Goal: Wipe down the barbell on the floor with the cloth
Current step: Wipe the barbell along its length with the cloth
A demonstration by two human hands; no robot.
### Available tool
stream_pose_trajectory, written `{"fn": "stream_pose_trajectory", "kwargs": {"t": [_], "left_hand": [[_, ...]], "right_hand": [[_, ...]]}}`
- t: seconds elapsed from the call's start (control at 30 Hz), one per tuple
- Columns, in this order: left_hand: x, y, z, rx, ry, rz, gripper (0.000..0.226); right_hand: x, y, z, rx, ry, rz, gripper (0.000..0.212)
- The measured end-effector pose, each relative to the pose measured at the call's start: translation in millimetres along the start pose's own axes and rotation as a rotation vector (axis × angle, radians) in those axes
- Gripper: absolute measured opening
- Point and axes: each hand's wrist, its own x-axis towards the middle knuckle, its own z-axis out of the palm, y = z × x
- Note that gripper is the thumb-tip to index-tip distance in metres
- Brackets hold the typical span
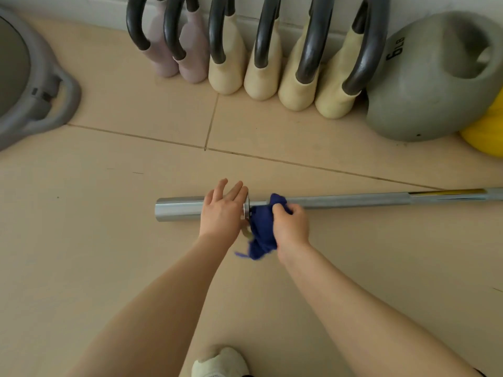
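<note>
Head: right hand grips cloth on barbell.

Your cloth is deep blue against the silver barbell, which carries a yellow band farther along. The floor is pale tan tile with darker grout lines. By the wall you have pink and cream kettlebells with black handles, a grey ball marked "6LB", and a yellow ball.
</note>
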Motion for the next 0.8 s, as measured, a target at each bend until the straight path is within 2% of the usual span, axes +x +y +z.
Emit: {"fn": "stream_pose_trajectory", "kwargs": {"t": [0.07, 0.13, 0.17, 0.27, 0.37, 0.4, 0.5, 0.57, 0.7, 0.8], "left_hand": [[-2, 1, 0, 0.014, -0.008, 0.000, 0.067], [-4, 2, 1, 0.024, -0.003, -0.009, 0.070], [-5, 2, 2, 0.030, 0.000, -0.013, 0.071], [-6, 7, 1, 0.067, 0.003, -0.030, 0.072], [-6, 12, -2, 0.108, -0.007, -0.035, 0.068], [-5, 13, -2, 0.115, -0.012, -0.041, 0.068], [-4, 15, -1, 0.117, -0.016, -0.056, 0.067], [-5, 16, 0, 0.101, -0.016, -0.070, 0.067], [-11, 22, 3, 0.101, -0.017, -0.097, 0.069], [-10, 25, 4, 0.115, -0.012, -0.115, 0.069]], "right_hand": [[7, -2, -17, -0.164, 0.064, -0.235, 0.007], [19, -1, -21, -0.340, 0.121, -0.497, 0.025], [21, -3, -18, -0.498, 0.091, -0.627, 0.031], [23, -6, 3, -0.992, -0.134, -0.811, 0.034], [42, -12, -11, -1.219, -0.143, -0.876, 0.033], [50, -14, -24, -1.255, -0.117, -0.844, 0.032], [77, -12, -66, -1.285, 0.065, -0.538, 0.032], [78, -5, -77, -1.218, 0.082, -0.427, 0.032], [48, 7, -58, -0.896, -0.002, -0.451, 0.034], [39, 14, -47, -0.878, -0.120, -0.604, 0.033]]}}
